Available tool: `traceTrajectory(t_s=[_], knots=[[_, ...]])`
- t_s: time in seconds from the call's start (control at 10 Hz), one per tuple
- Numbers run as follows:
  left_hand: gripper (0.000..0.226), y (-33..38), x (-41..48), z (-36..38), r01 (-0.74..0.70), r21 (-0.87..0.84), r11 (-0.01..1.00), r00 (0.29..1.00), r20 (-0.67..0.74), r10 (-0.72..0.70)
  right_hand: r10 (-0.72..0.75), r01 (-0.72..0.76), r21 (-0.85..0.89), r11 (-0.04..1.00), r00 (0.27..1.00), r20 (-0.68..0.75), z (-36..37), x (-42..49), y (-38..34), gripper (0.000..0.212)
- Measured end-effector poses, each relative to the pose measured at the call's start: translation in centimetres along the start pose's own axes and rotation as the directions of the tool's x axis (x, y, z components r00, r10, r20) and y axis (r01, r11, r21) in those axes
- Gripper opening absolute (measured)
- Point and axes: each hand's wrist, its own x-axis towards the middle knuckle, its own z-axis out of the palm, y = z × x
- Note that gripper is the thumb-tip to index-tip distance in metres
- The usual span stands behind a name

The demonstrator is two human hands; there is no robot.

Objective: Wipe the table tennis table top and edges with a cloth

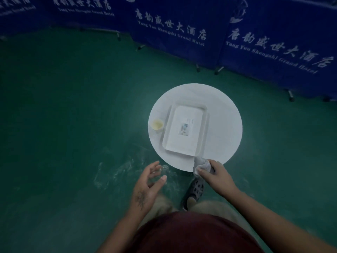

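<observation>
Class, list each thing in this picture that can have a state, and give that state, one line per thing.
cloth: bunched, gripped at the near edge of the round table.
right hand: grips the cloth.
left hand: open, holding nothing, above the floor.
tray: lying flat on the round table.
cup: upright beside the tray, yellowish contents.

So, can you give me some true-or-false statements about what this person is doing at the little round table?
1. The right hand grips a cloth at the near edge of the round table. True.
2. The left hand holds a second cloth. False: it is open and holds nothing.
3. The small cup stands inside the tray. False: it stands on the table, left of the tray.
4. Blue barriers stand beyond the table. True.
</observation>
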Motion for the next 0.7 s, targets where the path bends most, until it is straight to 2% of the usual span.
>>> traceTrajectory(t_s=[0.1,0.2,0.3,0.5,0.6,0.7], knots=[[0.059,0.8,1.1,-0.5,0.025,0.007,1.000,1.000,-0.016,-0.025,0.034,-0.035,0.042,0.999,0.999,0.006,-0.4,2.6,-1.6,0.023],[0.057,1.1,3.4,-1.1,0.039,0.013,0.999,0.999,-0.014,-0.039,0.097,-0.098,0.129,0.987,0.995,0.013,-0.4,4.8,-3.5,0.031],[0.054,2.1,5.6,-2.1,0.039,0.032,0.999,0.999,0.026,-0.039,0.119,-0.115,0.136,0.984,0.993,-0.016,0.1,7.1,-5.4,0.046],[0.060,3.7,9.7,-5.7,-0.016,0.079,0.997,0.988,0.152,0.004,0.173,-0.151,0.138,0.979,0.972,-0.160,0.6,9.9,-7.6,0.063],[0.063,4.2,11.9,-7.5,-0.034,0.099,0.994,0.983,0.181,0.016,0.270,-0.221,0.218,0.950,0.936,-0.225,0.5,9.9,-7.6,0.058],[0.063,4.6,13.8,-8.8,-0.070,0.101,0.992,0.977,0.207,0.048,0.296,-0.199,0.339,0.919,0.918,-0.265,-0.2,9.4,-8.1,0.043]])
